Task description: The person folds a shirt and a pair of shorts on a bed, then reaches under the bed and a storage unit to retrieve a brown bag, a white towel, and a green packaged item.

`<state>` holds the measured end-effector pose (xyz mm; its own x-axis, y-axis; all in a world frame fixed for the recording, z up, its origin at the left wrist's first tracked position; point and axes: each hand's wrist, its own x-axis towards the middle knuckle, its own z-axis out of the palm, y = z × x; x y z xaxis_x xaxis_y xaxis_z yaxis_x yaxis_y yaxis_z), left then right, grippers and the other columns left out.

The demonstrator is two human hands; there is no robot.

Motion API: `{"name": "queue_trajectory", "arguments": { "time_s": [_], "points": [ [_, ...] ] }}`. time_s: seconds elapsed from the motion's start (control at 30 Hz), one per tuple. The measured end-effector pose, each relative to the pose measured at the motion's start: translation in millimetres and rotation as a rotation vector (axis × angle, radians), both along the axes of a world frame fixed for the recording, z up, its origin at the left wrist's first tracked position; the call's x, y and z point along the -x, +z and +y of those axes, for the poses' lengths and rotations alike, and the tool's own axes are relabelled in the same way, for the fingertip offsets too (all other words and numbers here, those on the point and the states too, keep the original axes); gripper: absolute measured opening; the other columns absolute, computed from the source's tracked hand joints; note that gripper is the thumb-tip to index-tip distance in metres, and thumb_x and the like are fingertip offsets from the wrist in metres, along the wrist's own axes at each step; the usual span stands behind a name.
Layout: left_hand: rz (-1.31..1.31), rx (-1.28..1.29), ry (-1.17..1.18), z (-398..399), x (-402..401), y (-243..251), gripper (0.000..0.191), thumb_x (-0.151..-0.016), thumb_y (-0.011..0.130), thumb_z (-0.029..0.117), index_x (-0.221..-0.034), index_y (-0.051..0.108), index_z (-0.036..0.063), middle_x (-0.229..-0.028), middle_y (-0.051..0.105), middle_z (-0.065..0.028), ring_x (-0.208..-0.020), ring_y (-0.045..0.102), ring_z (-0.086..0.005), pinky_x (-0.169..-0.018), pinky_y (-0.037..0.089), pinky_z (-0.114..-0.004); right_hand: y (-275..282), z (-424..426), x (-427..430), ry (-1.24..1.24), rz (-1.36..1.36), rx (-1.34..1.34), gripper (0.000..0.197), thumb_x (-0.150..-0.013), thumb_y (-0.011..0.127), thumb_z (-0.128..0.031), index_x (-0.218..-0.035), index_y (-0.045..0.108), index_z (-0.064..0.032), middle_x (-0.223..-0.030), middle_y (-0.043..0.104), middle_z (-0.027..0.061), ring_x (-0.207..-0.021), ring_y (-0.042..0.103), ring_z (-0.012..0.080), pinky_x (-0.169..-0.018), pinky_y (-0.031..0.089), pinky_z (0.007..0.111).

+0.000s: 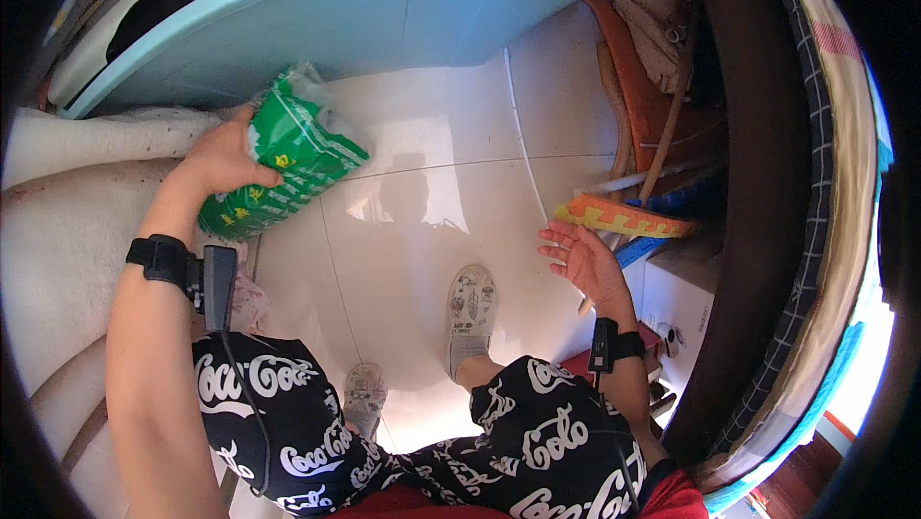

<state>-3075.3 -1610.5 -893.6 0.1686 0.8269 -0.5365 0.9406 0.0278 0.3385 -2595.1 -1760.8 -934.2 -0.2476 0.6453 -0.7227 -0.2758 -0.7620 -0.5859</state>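
Note:
My left hand (229, 152) grips a green plastic bag (291, 152) with a clear, crumpled top end and yellow and white writing. The bag is held tilted above the tiled floor, beside a pale covered surface at the left. My right hand (575, 256) is raised with its fingers apart and nothing in it, close to orange and yellow foam mat pieces (622, 218). Whether it touches them I cannot tell. Each wrist wears a black strap with a small device.
A light blue panel (432, 15) curves across the front. A white cable (519, 123) runs over the floor. At the right are a white box (676, 303), wooden sticks, orange material and a dark frame (770, 159) beneath layered bedding. Pale bulky covers (79, 231) lie at the left.

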Motion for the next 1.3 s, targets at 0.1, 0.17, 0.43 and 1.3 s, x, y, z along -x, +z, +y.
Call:
{"name": "queue_trajectory", "arguments": {
  "time_s": [0.1,0.17,0.43,1.3],
  "points": [
    [0.028,-0.008,0.106,4.2,23.4,-6.0,0.094,-0.053,0.078,0.03,-0.132,0.036,-0.0004,-0.112,0.058,-0.0238,-0.105,0.057,-0.0349,-0.09,0.044,-0.037,-7.2,0.2,3.8,-0.03,0.022,0.028,0.044,-0.094,0.041,-0.038,-0.123,0.052,-0.0066,-0.118,0.057,0.0085,-0.103,0.056,0.0212,-0.081,0.044,0.032],
    [0.068,-0.021,0.163,2.3,26.0,-9.3,0.094,-0.055,0.078,0.03,-0.133,0.035,0.0017,-0.115,0.057,-0.0228,-0.108,0.055,-0.0346,-0.091,0.043,-0.039,-12.6,-2.1,2.4,-0.027,0.032,0.037,0.044,-0.093,0.041,-0.038,-0.123,0.051,-0.0072,-0.119,0.056,0.0079,-0.104,0.056,0.021,-0.081,0.043,0.032],
    [0.269,-0.21,0.209,2.0,14.6,-9.1,0.092,-0.064,0.075,0.035,-0.138,0.026,0.0096,-0.133,0.041,-0.0172,-0.126,0.038,-0.0323,-0.101,0.03,-0.054,-20.6,0.4,18.3,0.124,0.078,0.085,0.043,-0.094,0.042,-0.037,-0.124,0.05,-0.007,-0.118,0.056,0.0085,-0.104,0.056,0.0218,-0.081,0.046,0.035],
    [0.081,-0.133,0.008,-27.1,16.9,-36.2,0.073,-0.057,0.079,0.03,-0.11,0.042,-0.0026,-0.096,0.059,-0.0211,-0.091,0.058,-0.0355,-0.077,0.049,-0.041,-82.3,20.2,158.1,1.015,-0.271,0.431,0.043,-0.088,0.056,-0.042,-0.092,0.066,-0.0005,-0.065,0.066,0.0173,-0.056,0.066,0.0218,-0.051,0.053,0.029]
  ]
}}
